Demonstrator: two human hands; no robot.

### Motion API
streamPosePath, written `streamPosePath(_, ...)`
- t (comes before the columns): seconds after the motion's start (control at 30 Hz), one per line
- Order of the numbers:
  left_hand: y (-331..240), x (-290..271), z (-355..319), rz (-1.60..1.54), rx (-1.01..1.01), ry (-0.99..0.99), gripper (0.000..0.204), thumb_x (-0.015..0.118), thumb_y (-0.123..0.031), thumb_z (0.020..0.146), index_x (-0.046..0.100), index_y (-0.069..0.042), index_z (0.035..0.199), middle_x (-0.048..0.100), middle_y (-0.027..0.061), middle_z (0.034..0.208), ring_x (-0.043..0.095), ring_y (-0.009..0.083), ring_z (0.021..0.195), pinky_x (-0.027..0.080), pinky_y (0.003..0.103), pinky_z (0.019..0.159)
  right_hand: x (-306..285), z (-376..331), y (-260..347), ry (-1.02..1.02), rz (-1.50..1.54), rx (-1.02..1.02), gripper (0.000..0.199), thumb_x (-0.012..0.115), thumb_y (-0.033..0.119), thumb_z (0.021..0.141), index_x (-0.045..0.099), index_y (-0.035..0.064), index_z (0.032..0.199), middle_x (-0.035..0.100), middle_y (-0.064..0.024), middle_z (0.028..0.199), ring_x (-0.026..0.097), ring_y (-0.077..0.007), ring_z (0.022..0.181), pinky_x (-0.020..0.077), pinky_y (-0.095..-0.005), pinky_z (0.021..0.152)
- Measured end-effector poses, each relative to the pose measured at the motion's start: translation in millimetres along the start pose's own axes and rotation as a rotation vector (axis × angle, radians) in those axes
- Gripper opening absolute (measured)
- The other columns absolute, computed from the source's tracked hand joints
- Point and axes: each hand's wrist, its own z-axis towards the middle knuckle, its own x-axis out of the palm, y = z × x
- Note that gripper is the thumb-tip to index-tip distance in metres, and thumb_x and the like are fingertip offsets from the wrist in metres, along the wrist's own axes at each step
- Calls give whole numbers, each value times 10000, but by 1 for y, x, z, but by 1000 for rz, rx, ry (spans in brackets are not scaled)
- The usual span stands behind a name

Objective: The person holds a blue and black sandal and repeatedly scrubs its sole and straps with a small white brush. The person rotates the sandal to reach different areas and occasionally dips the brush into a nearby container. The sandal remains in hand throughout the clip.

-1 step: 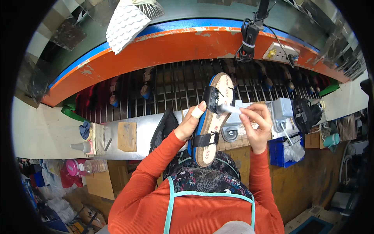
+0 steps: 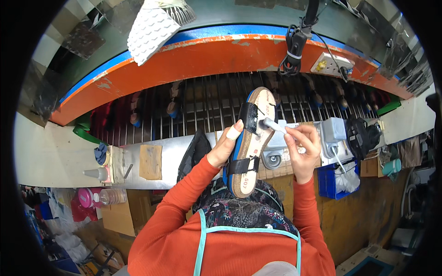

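Observation:
My left hand [image 2: 224,148], with a white wrap on its thumb, grips a half-made sandal [image 2: 251,149] by its left side. The sandal's pale underside faces up, with a cork rim, black straps folded onto it, and a blue form showing along its left edge. Between the thumb and fingers of my right hand [image 2: 305,149] is a small brush [image 2: 276,125] with a pale handle. Its dark tip rests on or just over the underside, beside the upper strap. Beneath the brush stands a grey pot [image 2: 273,159] with a round opening.
A rod conveyor [image 2: 207,108] carrying several shoes runs under an orange beam [image 2: 225,55]. A second grey container [image 2: 334,129] stands right, above a blue bin [image 2: 326,184]. A dark shoe-like item [image 2: 195,152], a tan board [image 2: 151,162] and a grey nozzle [image 2: 95,173] lie left.
The brush, blurred by motion before, now shows sharply and its tip has shifted slightly over the sandal's underside. The left hand and sandal have hardly moved.

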Motion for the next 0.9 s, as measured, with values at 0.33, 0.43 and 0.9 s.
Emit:
streamPosePath(0.33, -4, 1, 12, 22, 146, -145, 672, 373, -639, 952, 586, -21, 1105, 638, 68, 852, 608, 122, 728, 511, 263, 657, 18, -19, 12, -14, 71, 160, 168, 760, 123, 793, 763, 95, 959, 608, -4, 887, 492, -75, 638, 332, -272, 722)
streamPosePath(0.43, -2, -2, 11, 81, 182, -143, 674, 381, -622, 957, 596, 0, 1102, 647, 79, 857, 613, 127, 729, 511, 264, 678, 22, -13, 11, -34, -108, 70, 178, 766, 125, 780, 764, 117, 957, 607, 2, 904, 494, -96, 644, 309, -284, 742)
streamPosePath(0.9, -7, -12, 11, 83, 193, -185, 634, 476, -574, 949, 617, 36, 1047, 640, 55, 907, 572, 94, 803, 462, 243, 737, 23, -15, 2, -14, -198, -146, 216, 777, 113, 746, 758, 150, 958, 624, 7, 895, 531, -130, 780, 300, -317, 768)
